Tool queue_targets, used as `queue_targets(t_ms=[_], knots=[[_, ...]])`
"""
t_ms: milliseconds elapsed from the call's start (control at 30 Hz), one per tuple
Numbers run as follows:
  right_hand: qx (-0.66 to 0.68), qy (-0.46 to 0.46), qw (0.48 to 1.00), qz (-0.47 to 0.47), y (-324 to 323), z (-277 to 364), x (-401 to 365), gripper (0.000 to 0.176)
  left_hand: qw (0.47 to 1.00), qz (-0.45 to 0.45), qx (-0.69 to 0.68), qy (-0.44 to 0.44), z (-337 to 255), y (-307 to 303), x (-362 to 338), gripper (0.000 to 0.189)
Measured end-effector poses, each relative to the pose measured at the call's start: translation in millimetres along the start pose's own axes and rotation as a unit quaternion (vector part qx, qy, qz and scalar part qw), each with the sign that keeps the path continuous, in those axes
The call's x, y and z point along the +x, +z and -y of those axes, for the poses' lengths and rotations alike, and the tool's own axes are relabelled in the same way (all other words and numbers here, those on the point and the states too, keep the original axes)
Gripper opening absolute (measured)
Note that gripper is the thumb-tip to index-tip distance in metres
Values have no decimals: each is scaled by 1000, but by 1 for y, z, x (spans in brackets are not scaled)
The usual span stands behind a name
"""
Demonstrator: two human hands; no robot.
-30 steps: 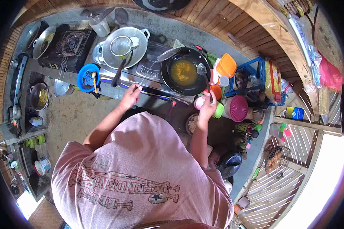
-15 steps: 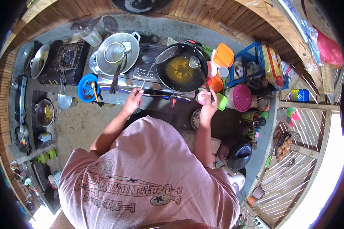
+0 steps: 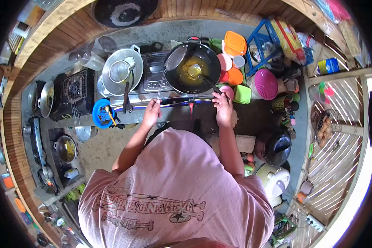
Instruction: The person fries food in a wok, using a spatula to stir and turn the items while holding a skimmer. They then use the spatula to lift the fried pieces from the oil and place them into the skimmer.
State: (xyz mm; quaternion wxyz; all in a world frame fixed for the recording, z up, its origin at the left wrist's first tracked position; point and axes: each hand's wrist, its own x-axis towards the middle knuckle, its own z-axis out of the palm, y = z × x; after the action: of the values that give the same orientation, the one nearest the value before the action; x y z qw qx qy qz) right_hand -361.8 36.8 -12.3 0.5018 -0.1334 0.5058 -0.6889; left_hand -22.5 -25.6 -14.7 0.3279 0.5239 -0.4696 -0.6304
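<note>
Head view shows a ladle (image 3: 195, 71) in wok (image 3: 211, 64), "Rinna" on stove (image 3: 153, 73).

Black wok (image 3: 211, 66), ladle (image 3: 195, 70) inside, strainer (image 3: 175, 57) at left rim

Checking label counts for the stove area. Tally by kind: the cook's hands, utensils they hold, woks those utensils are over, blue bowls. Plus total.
Hands: 2 (left hand, right hand)
Held utensils: 2 (mesh skimmer, ladle)
Black wok: 1
Blue bowl: 1
Total: 6
</note>
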Motion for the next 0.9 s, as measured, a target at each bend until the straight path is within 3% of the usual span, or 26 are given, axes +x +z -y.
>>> queue_targets(t_ms=[233, 367, 433, 567, 600, 667, 767, 900], knots=[[18, 32, 999, -14, -2, -20, -30, 52, 1000, 27, 5, 15, -4, -7, 7, 33], [-84, 11, 996, -27, 4, -30, -59, 52, 999, 30, -8, 31, -5, -9, 16, 31], [-178, 86, 977, -83, 4, -45, -72, 47, 999, 23, -12, 24, -4, -11, 18, 32], [-293, 155, 942, 46, 10, -81, -87, 43, 999, 27, 18, -3, -15, -14, 15, 38], [-291, 155, 943, 42, 15, -87, -88, 43, 1000, 27, 8, 0, -15, -14, 15, 40], [-153, 227, 953, 132, 25, -95, -86, 27, 999, 32, 7, 3, -13, -18, 21, 40], [-157, 239, 947, 149, 26, -108, -78, 17, 999, 34, 1, 11, -17, -21, 24, 41], [-105, 234, 958, 124, 31, -95, -78, 27, 999, 29, -2, 14, -21, -25, 28, 41]])
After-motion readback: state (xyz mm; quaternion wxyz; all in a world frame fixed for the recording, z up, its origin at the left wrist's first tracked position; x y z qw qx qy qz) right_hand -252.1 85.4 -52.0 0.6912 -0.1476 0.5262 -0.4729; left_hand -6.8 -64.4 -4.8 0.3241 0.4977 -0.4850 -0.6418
